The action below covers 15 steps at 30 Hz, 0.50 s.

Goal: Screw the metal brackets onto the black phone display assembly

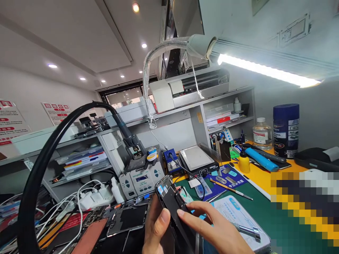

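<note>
A black opened phone (pixel 173 204) stands tilted up at the bottom centre, its inner side with camera parts facing me. My left hand (pixel 156 229) wraps around its lower left edge, thumb on its face. My right hand (pixel 214 225) comes in from the right, fingers stretched along the phone's right side and touching it. Under my right hand lies a white card or box with blue print (pixel 235 215), and a metal tool (pixel 247 230) rests on it.
A hot-air station (pixel 140 178) with a thick black hose (pixel 47 155) stands at the left, beside chargers and white cables (pixel 90 197). Dismantled phones (pixel 127 218) lie bottom left. A heating plate (pixel 196 158), yellow bottle (pixel 244 161), blue can (pixel 286 130) and tweezers (pixel 230 188) sit beyond.
</note>
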{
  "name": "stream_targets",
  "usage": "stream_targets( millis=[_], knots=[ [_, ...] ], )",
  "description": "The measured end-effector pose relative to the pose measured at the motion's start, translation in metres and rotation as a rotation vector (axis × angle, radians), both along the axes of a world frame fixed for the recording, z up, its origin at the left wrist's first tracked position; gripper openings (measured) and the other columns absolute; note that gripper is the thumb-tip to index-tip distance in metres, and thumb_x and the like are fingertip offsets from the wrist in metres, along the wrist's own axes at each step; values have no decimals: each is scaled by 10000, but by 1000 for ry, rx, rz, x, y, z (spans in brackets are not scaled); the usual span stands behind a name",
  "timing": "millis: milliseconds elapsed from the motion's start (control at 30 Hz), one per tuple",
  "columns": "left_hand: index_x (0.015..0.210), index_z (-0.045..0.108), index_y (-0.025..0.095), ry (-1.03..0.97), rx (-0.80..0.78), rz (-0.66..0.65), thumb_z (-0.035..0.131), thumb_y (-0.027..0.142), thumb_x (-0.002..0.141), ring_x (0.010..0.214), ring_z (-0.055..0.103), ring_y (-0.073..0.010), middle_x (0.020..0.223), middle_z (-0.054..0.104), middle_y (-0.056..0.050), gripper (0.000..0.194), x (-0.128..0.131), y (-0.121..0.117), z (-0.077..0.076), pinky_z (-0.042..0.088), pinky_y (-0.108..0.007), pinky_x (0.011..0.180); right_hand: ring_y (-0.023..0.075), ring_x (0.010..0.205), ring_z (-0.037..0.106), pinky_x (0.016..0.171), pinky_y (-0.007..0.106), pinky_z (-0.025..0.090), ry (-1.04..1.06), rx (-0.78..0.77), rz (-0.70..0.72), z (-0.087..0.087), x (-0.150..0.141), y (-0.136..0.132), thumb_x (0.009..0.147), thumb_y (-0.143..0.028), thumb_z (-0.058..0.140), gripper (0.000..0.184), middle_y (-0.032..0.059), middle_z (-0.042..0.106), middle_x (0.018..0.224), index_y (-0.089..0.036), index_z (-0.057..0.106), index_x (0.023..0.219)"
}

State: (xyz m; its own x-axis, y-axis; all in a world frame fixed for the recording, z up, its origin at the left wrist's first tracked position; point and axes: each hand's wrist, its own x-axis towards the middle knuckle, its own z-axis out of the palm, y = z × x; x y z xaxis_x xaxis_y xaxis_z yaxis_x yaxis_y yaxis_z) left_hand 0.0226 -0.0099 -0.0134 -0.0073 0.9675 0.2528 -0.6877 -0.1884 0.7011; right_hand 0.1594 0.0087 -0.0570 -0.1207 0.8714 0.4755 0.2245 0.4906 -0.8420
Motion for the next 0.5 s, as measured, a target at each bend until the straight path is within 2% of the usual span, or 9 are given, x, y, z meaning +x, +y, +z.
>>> stream_targets(
  millis=[133,267,400,500],
  knots=[
    [1200,722,313,-7,-33,-7,754,409,718,1071,679,-374,1109,738,-102,492,4,0,5,540,-509,907,208,662,780,530,231,644,26,92,-46,-1,-2,2,922,-369,669,171,33,785,858,-275,718,1056],
    [1190,718,303,19,-15,36,799,378,677,1061,679,-362,1105,738,-99,524,4,2,3,544,-488,896,202,669,778,527,220,637,-34,62,-76,5,0,-3,924,-384,661,157,13,781,852,-296,712,1043],
    [1157,722,279,46,12,61,794,366,680,1066,672,-366,1082,746,-101,490,3,2,1,534,-495,903,207,681,778,508,209,622,-107,112,-75,12,2,-7,942,-390,632,156,12,779,873,-327,712,1061],
    [1083,748,243,117,47,152,784,335,692,1098,655,-375,1060,752,-104,404,4,3,0,515,-497,943,201,643,769,496,207,610,-178,183,-88,15,6,-7,970,-345,590,153,-8,778,854,-355,696,1080]
  ],
)
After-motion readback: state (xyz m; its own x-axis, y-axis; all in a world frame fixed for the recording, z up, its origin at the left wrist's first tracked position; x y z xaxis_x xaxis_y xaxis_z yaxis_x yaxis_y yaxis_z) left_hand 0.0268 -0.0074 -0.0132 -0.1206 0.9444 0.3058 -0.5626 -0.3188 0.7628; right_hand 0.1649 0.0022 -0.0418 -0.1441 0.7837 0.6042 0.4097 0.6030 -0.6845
